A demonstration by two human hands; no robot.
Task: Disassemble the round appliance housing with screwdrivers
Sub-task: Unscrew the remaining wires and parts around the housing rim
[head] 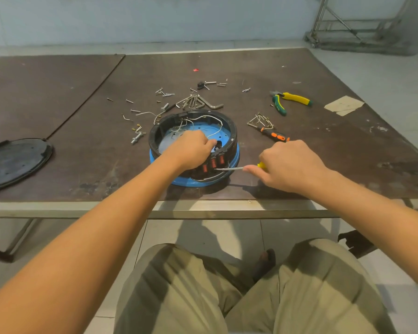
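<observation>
The round appliance housing (229,131), a black ring on a blue base with loose white wires inside, stands near the table's front edge. My left hand (191,149) grips its near rim, fingers curled over the black wall above three red switches. My right hand (288,165) holds a yellow-handled screwdriver (229,168). Its metal shaft points left and its tip touches the housing's side by the red switches. A second screwdriver (274,135) with a black and orange handle lies on the table to the housing's right.
Loose screws (163,92) and hex keys (198,102) are scattered behind the housing. Green-and-yellow pliers (291,100) lie at the right, with a wire clip bundle (260,121) nearer. A black round lid (15,160) rests at the left. Tape patch (344,105) at far right.
</observation>
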